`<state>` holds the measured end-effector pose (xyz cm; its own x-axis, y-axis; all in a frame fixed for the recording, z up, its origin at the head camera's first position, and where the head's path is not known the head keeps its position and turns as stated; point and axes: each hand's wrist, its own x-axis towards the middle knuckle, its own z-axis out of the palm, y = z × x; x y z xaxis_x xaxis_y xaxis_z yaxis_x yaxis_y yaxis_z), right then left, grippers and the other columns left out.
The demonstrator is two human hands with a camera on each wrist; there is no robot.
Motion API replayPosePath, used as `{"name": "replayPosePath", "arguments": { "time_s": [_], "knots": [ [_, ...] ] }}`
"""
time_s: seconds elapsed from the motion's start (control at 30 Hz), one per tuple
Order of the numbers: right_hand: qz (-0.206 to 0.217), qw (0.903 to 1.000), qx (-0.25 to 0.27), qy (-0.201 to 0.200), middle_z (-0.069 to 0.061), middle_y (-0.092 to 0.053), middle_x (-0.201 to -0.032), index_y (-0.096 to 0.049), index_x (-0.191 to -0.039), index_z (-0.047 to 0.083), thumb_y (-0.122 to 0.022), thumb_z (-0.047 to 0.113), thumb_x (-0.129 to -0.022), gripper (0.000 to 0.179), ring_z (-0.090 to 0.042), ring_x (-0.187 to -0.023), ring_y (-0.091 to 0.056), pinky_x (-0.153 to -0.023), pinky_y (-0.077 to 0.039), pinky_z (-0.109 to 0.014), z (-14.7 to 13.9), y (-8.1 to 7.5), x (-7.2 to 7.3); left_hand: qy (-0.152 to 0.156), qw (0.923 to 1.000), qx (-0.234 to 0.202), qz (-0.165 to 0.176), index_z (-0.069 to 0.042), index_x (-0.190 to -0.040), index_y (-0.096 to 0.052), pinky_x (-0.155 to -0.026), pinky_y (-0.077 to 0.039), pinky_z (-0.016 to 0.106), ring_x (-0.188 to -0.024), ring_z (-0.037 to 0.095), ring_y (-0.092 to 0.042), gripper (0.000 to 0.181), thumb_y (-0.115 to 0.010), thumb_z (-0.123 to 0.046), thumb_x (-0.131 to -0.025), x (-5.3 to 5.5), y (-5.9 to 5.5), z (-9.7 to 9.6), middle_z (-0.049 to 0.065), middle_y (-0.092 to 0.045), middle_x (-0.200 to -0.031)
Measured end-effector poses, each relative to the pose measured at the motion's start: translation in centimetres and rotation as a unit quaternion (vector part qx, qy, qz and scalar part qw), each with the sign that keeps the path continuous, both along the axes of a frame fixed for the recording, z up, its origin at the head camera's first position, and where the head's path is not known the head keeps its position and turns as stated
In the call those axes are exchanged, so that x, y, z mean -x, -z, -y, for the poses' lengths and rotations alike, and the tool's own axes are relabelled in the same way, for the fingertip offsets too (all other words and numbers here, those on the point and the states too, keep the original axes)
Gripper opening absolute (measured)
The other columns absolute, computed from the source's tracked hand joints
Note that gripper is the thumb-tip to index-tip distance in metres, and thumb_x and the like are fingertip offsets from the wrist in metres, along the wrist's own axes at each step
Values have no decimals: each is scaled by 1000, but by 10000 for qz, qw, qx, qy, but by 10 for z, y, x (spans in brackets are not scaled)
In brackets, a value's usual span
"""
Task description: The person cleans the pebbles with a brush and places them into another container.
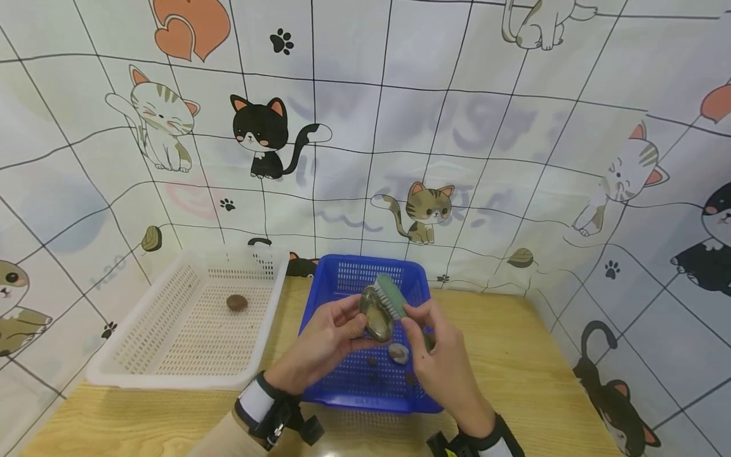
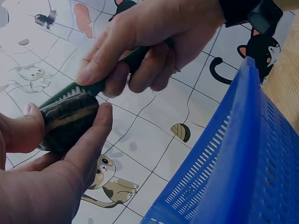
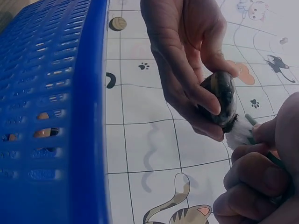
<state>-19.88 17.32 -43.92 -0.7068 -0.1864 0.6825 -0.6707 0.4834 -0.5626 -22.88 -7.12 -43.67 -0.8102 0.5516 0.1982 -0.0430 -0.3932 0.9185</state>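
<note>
My left hand pinches the stone, its long axis roughly along the brush my right hand grips.

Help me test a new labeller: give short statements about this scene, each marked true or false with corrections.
1. The left hand holds a dark oval object. True.
2. The right hand is empty. False: it grips a green brush.
3. A brown object lies in the white basket. True.
4. A pale object lies in the blue basket. True.
5. The white basket is right of the blue basket in the head view. False: it is left.
</note>
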Motion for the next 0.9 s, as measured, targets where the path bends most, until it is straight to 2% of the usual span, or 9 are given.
{"name": "replayPosePath", "arguments": {
  "time_s": [0.13, 0.27, 0.4, 0.5, 0.57, 0.67, 0.73, 0.83, 0.9],
  "knots": [
    [15, 10000, -48, 31, -23, -84, -135, -65, -119, 1, -69, -2, -114, 7, -39, -121, -85, -86, -76, -42, -1, -1, 0, -122, 9997, -193, 63, 8, -177, -35, -122, -65, 47, -136, 18, -78, 61, -56, -11, -123, 0, -2, 3, 31, -57, -171],
    [-152, 9998, -138, -35, -21, -85, -131, -66, -117, 1, -68, 5, -117, 5, -37, -117, -86, -80, -70, -31, 0, -2, -1, -388, 9987, -261, 210, 5, -179, -33, -124, -64, 47, -134, 17, -79, 63, -56, -12, -123, 2, -3, 6, 31, -55, -173],
    [-321, 9988, -151, -352, -17, -86, -120, -68, -118, 2, -70, 4, -116, 3, -16, -91, -80, -68, -65, -22, 5, -2, -2, -523, 9980, -187, 314, 4, -179, -33, -126, -62, 46, -138, 16, -77, 59, -49, -8, -124, 4, -4, 5, 33, -49, -176],
    [-401, 9973, -94, -612, -20, -86, -116, -68, -119, 0, -70, -2, -114, 6, -3, -79, -65, -55, -53, -17, 7, -2, -3, -390, 9988, -49, 281, 4, -179, -33, -126, -62, 47, -143, 17, -73, 57, -45, -6, -124, 5, -2, 2, 33, -47, -177],
    [-472, 9967, -100, -650, -20, -87, -114, -67, -119, -1, -70, -3, -113, 6, -2, -80, -67, -56, -54, -16, 8, -1, -2, -231, 9995, 35, 235, 5, -179, -33, -126, -62, 47, -144, 17, -72, 56, -44, -7, -125, 5, 0, -1, 33, -50, -175],
    [-578, 9969, -155, -518, -20, -86, -119, -67, -118, 0, -70, -5, -112, 8, -11, -86, -77, -63, -59, -18, 7, -1, -1, -40, 9998, 44, 197, 6, -179, -33, -125, -63, 45, -143, 16, -73, 57, -47, -9, -125, 3, 4, -2, 27, -57, -171],
    [-527, 9977, -151, -392, -20, -86, -122, -66, -117, 2, -70, -5, -112, 10, -24, -97, -84, -69, -62, -23, 6, -1, 1, 32, 9997, -24, 237, 6, -178, -35, -124, -64, 44, -142, 16, -75, 58, -49, -11, -125, 2, 5, -1, 21, -63, -166],
    [-358, 9991, -87, -199, -21, -86, -128, -65, -115, 5, -70, -7, -111, 14, -39, -111, -86, -67, -58, -23, 3, -1, 3, 84, 9997, -100, 216, 9, -177, -35, -123, -64, 44, -138, 17, -77, 59, -52, -12, -125, 1, 4, -1, 16, -68, -161],
    [-206, 9997, -21, -92, -24, -85, -133, -64, -114, 6, -70, -7, -112, 15, -45, -116, -85, -59, -51, -21, -1, -2, 3, 106, 9995, -160, 249, 10, -176, -35, -123, -64, 45, -136, 18, -79, 59, -53, -13, -124, 1, 2, 0, 15, -71, -159]
  ]
}}
